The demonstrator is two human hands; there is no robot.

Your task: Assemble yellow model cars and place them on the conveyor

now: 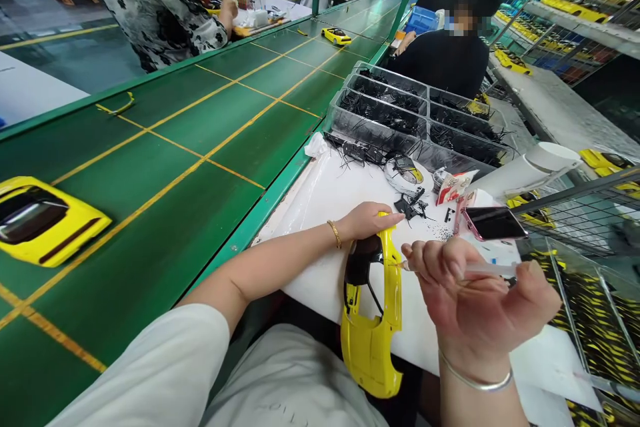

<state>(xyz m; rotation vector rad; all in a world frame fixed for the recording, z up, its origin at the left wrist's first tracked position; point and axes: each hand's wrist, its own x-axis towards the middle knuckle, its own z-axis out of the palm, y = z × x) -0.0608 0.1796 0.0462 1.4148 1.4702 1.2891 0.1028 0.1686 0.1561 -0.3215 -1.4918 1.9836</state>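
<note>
My left hand (373, 220) grips the far end of a yellow toy car body (373, 353), held tilted over the front edge of the white table. The shell has an opening in its middle and a dark window part near my fingers. In my right hand (475, 293) is a slim, translucent syringe (490, 269), its thin tip touching or very near the car body's right side. My fingers wrap the syringe's barrel and the thumb is by its rear end. Small black parts (413, 205) lie on the table beyond my left hand.
A clear divided tray (427, 130) of black parts stands at the table's back. A phone (495, 223) and a white roll of tape (407, 177) lie nearby. Left runs a green conveyor (165, 207) carrying a yellow car (45, 223). Co-workers (445, 47) sit farther along.
</note>
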